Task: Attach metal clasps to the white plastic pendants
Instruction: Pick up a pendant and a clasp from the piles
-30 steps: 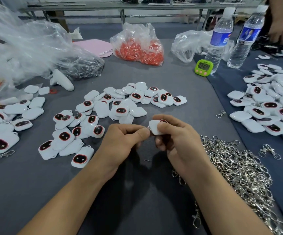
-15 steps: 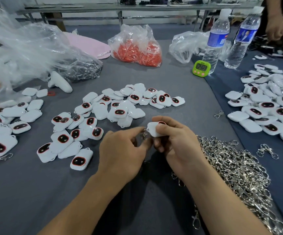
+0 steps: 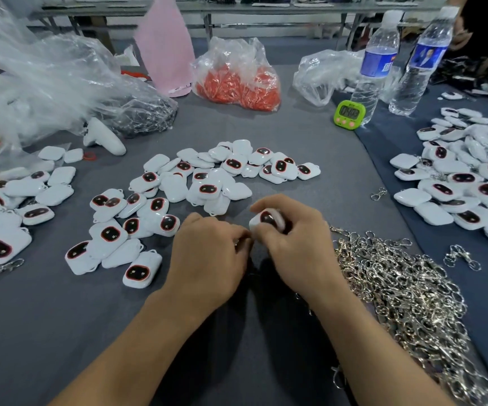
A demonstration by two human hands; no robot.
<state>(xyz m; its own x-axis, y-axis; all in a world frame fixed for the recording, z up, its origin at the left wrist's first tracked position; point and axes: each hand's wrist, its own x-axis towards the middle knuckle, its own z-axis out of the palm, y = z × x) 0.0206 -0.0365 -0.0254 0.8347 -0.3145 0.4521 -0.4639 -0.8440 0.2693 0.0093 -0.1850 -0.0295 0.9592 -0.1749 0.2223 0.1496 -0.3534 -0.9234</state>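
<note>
Two water bottles (image 3: pixel 375 68) and green timer (image 3: pixel 349 114) beyond loose pendants (image 3: pixel 207 189).

You have rolled your left hand (image 3: pixel 207 256) knuckles-up, its fingers now curled in against your right hand (image 3: pixel 295 244) (what they pinch is hidden). The pendant (image 3: pixel 267 218) in your right fingers has turned dark face up. Far beyond your fingers, the pink sheet (image 3: pixel 165 45) now stands upright.

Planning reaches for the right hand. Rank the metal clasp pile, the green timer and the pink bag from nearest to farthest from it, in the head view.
1. Metal clasp pile, on the table just right of the right hand.
2. Green timer, well ahead, slightly right.
3. Pink bag, farthest back, on the left.
</note>
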